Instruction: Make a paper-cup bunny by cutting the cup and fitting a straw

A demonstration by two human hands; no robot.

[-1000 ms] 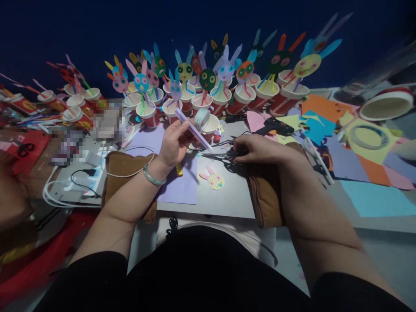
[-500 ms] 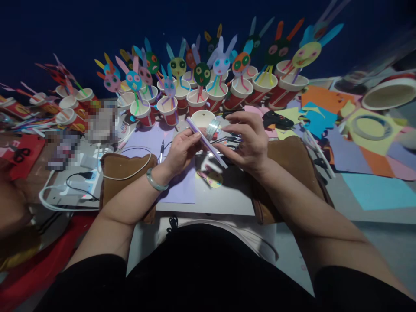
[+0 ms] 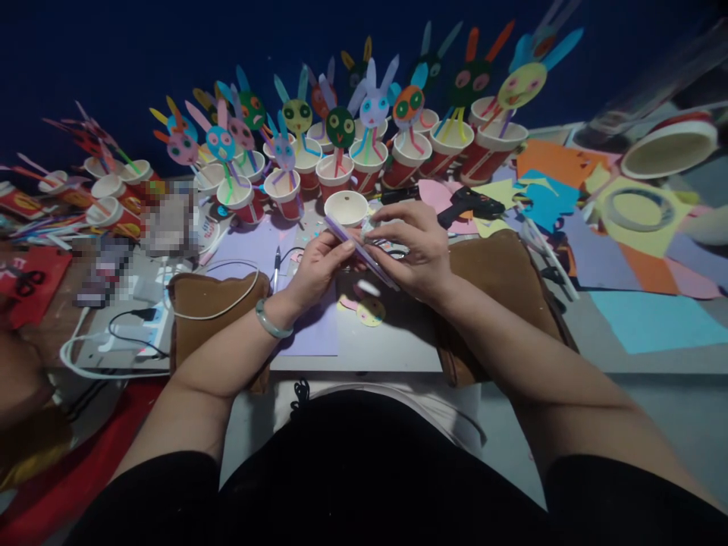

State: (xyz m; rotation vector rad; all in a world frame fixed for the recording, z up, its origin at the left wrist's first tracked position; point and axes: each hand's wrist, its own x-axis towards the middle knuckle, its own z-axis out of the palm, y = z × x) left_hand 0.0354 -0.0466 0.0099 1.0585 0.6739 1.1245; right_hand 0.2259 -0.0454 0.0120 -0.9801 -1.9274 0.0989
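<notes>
My left hand (image 3: 321, 265) is closed, thumb on top, around a purple drinking straw (image 3: 364, 252) that slants down to the right. My right hand (image 3: 412, 246) curls its fingers round a small roll of clear tape (image 3: 368, 225), partly hidden, just behind the straw. Its thumb lies close to the straw's lower part. Under the hands, a yellow paper disc with pink spots (image 3: 371, 311) lies on the white table. A white paper cup (image 3: 346, 206) stands right behind the hands.
Red paper cups (image 3: 412, 161) with paper rabbit heads on straws stand in rows behind. Brown cushions (image 3: 492, 292) flank the work spot. A black glue gun (image 3: 472, 205) and coloured paper (image 3: 663, 322) lie right; a power strip (image 3: 156, 334) lies left. Another person's arm (image 3: 23, 371) shows at far left.
My right hand has come down and left, its fingers now closing over the tape roll, which was more exposed before. The left hand keeps the straw. The whole view has shifted slightly.
</notes>
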